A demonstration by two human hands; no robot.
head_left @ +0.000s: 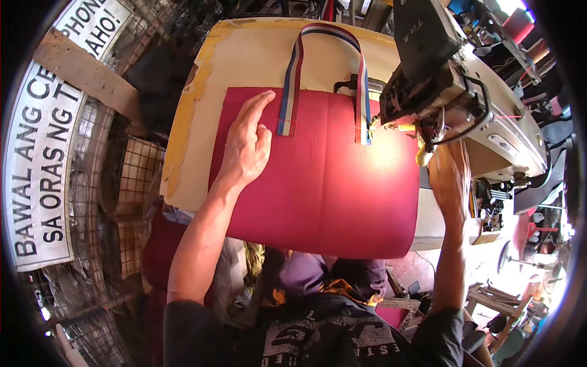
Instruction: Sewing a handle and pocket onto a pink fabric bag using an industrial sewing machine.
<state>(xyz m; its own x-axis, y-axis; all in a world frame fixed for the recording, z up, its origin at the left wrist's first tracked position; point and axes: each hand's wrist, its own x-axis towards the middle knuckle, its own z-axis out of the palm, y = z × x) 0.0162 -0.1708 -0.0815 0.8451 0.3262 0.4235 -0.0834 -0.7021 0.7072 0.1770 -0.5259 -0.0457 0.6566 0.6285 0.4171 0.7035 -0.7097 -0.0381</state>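
My left hand is over the left part of a maroon fabric panel, holding nothing visible, its upper fingers extended and lower ones bent. A striped blue, white and red strap forms an upright loop, both ends lying on the panel. The right end is beside the needle area of a sewing machine, where a small lamp lights the fabric. My right hand reaches up at the panel's right, beside the machine head; its fingers are hidden behind it.
The worn cream-and-yellow tabletop lies under the panel. At left are wire mesh, a wooden plank and a white sign. Tools and spools crowd the right edge. My legs show below the table.
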